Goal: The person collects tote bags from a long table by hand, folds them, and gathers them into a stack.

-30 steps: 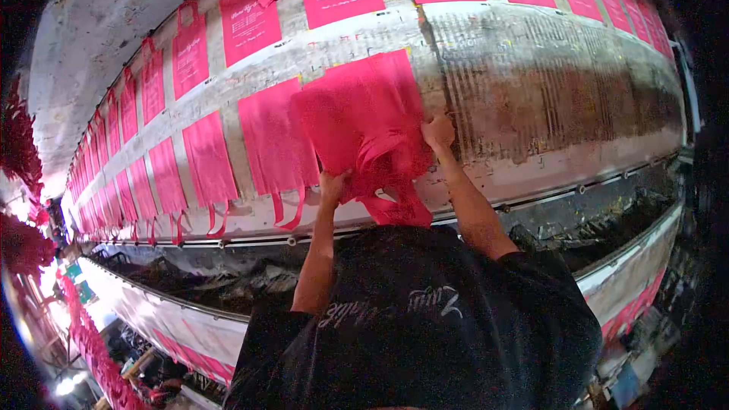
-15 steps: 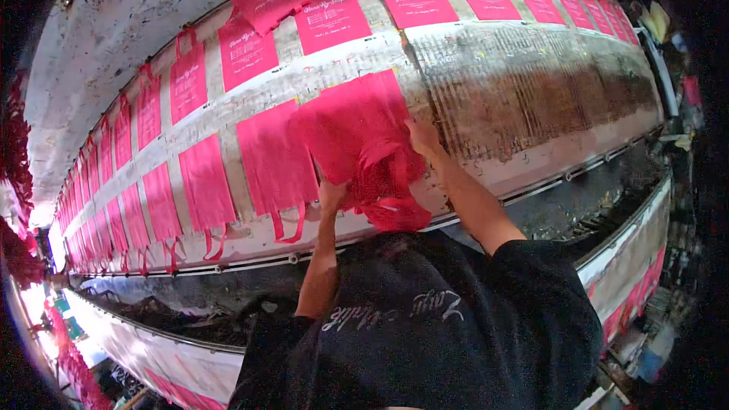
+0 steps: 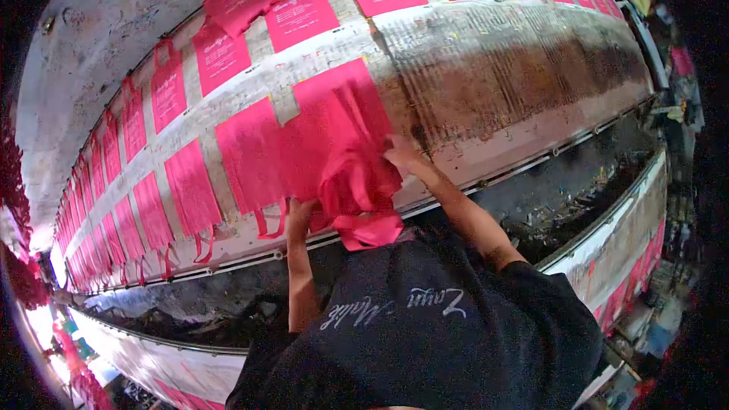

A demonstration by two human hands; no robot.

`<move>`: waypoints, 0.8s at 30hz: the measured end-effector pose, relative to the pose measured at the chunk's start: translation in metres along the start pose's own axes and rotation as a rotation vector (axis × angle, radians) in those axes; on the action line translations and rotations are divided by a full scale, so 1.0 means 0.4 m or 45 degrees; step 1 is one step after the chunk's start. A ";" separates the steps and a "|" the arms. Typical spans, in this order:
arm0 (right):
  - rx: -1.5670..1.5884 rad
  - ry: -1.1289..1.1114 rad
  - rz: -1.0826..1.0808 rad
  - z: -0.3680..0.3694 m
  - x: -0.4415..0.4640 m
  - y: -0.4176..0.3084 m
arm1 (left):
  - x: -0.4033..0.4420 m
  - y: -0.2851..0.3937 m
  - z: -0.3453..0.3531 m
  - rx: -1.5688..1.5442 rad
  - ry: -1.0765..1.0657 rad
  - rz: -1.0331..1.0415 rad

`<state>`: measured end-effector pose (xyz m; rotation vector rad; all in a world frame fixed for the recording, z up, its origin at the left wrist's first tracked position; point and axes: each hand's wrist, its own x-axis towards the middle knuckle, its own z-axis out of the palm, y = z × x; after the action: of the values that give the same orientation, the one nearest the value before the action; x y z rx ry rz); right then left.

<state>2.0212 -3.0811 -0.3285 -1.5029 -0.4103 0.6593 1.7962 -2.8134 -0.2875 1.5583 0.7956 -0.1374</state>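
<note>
A loose pile of pink tote bags point(image 3: 349, 175) hangs over the near edge of the long table, bunched against the black shirt. Under it, a flat pink tote bag point(image 3: 334, 80) shows its far end on the table. My left hand point(image 3: 301, 211) is closed at the pile's lower left edge, its fingertips partly hidden by cloth. On the right edge of the pink cloth rests my right hand point(image 3: 402, 156), slightly blurred, with bent fingers pinching the fabric. Just left of the pile lies another flat pink tote bag point(image 3: 247, 153), its handles over the near edge.
Pink bags printed with white lettering point(image 3: 302, 14) line the table's far side, one folded bag point(image 3: 237, 4) lying across them. Plain pink bags point(image 3: 192, 186) run along the near side to the left. A stained, ridged table surface point(image 3: 516, 83) extends right. A rail point(image 3: 486, 178) edges the table.
The view has shifted, so the table's contents sit further left. The bunched pile has spread, baring more of the flat bag's far end. Both hands remain at the cloth edges.
</note>
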 end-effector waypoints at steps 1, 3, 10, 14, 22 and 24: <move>-0.314 0.020 -0.015 -0.003 -0.021 -0.216 | -0.008 0.018 0.030 -0.011 0.070 0.046; -0.466 0.148 -0.093 -0.068 -0.003 -0.267 | 0.017 0.015 0.100 -0.240 0.212 0.162; -0.194 0.530 0.064 -0.574 -0.001 -0.402 | 0.175 0.228 0.522 -0.253 -0.037 0.166; -0.351 0.485 0.184 -0.883 0.082 -0.134 | 0.372 0.211 0.831 -0.089 -0.005 0.464; -0.981 0.424 0.262 -0.941 0.071 0.042 | 0.282 0.212 0.923 -0.069 0.205 0.243; -1.133 0.742 -0.150 -0.938 0.066 0.151 | 0.209 0.285 0.905 -0.105 0.186 -0.087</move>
<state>2.2685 -3.3590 -0.4106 -2.3874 -0.3438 -0.1243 2.0535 -3.1044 -0.3008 1.4756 0.9585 -0.0401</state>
